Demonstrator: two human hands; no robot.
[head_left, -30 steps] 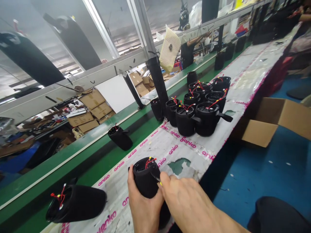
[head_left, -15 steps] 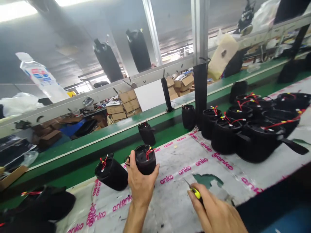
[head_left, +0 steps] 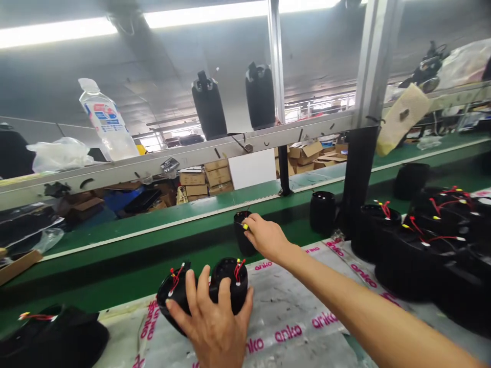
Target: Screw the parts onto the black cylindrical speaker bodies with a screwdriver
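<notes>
My left hand [head_left: 217, 319] is spread across two black cylindrical housings. Its thumb and index finger hold the right housing [head_left: 233, 266] by its sides, with red wires and small connectors at the open top. The other fingers lie against the left housing [head_left: 169, 289], which tilts and has red wires too. My right hand [head_left: 266, 236] reaches over to a black housing [head_left: 243, 244] standing on the green conveyor. Pinched in its fingers is a small screwdriver [head_left: 245, 226], of which a yellow bit of handle shows by that housing's rim.
Several wired black housings [head_left: 418, 266] crowd the right side, and another lies at lower left [head_left: 57, 337]. One more housing [head_left: 322, 212] stands beside the dark post [head_left: 358, 179]. A rail [head_left: 207, 153] above the belt carries a plastic bottle [head_left: 109, 125].
My right hand has gone from the near sheeting up to the conveyor housing with the screwdriver. My left hand has brought its housing up against the left one, fingers now spread over both.
</notes>
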